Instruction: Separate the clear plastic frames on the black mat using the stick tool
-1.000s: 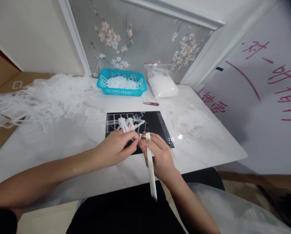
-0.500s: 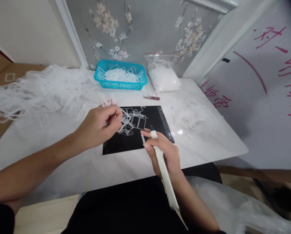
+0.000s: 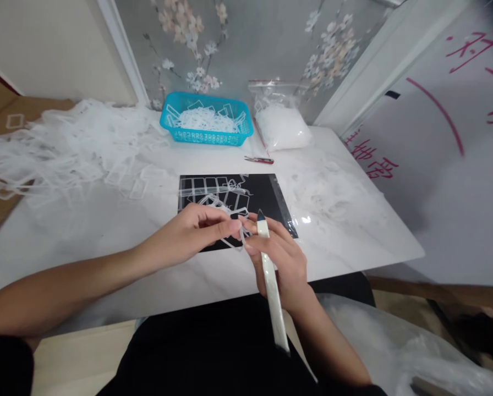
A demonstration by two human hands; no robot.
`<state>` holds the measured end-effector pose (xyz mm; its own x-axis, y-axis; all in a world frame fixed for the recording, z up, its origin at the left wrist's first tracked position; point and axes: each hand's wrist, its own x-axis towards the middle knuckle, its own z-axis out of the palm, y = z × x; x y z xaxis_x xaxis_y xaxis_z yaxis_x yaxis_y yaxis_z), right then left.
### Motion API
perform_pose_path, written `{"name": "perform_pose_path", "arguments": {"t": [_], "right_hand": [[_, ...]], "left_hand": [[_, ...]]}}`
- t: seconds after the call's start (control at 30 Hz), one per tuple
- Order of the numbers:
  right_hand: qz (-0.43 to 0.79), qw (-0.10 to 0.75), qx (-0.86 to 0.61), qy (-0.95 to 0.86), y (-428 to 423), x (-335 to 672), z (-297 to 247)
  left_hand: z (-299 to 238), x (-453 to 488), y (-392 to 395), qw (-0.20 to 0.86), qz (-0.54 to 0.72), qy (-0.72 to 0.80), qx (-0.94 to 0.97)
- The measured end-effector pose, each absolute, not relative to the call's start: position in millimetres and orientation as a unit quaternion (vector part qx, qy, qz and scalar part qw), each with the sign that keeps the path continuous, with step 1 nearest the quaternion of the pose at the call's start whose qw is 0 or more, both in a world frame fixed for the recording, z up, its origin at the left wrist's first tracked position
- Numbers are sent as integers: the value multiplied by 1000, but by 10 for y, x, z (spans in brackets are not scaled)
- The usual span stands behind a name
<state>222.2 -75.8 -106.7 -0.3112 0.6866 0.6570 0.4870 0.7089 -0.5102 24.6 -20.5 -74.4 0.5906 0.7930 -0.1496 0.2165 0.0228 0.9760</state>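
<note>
Over the near edge of a black mat (image 3: 271,195), my left hand (image 3: 192,234) pinches a strip of thin clear plastic frames (image 3: 219,201) that trails back across the mat. My right hand (image 3: 277,258) is closed around a long white-wrapped knife (image 3: 271,286), its dark tip pointing up beside the left fingertips. The right fingers also pinch a small clear piece where the two hands meet.
A blue basket (image 3: 207,135) of clear frames and a zip bag (image 3: 279,124) of white bits stand at the table's back. Small red-handled snips (image 3: 259,160) lie behind the mat. A heap of clear plastic webbing (image 3: 65,154) covers the left side. A whiteboard (image 3: 448,143) with red writing leans at right.
My left hand swung out to the left with a bundle of frames, then came back to meet the right hand at the mat's near edge. The right hand stayed put with the knife.
</note>
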Motion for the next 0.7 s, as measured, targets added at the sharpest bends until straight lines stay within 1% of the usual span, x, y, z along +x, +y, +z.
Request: {"name": "perform_pose_path", "arguments": {"t": [0.13,0.23,0.37,0.43,0.53,0.6,0.7], "right_hand": [[112,445,-365,-810,-754,2218,-1093],[136,472,-393,-778,-734,2219,-1081],[225,527,-465,-675,-611,2203,-1068],[285,518,-462,-662,-492,2183,-1071],[344,460,-417,-705,-271,2135,-1080],[339,428,-386,-744,-122,2091,-1086],[320,408,-348,-781,74,2016,-1107]], "left_hand": [[-813,264,-218,652,250,371,612],[-850,261,-181,680,312,382,543],[-866,187,-20,648,422,430,466],[-883,125,70,613,445,449,474],[-933,38,173,566,431,471,522],[-972,-1,220,557,395,470,559],[-1028,-21,272,566,341,459,594]]}}
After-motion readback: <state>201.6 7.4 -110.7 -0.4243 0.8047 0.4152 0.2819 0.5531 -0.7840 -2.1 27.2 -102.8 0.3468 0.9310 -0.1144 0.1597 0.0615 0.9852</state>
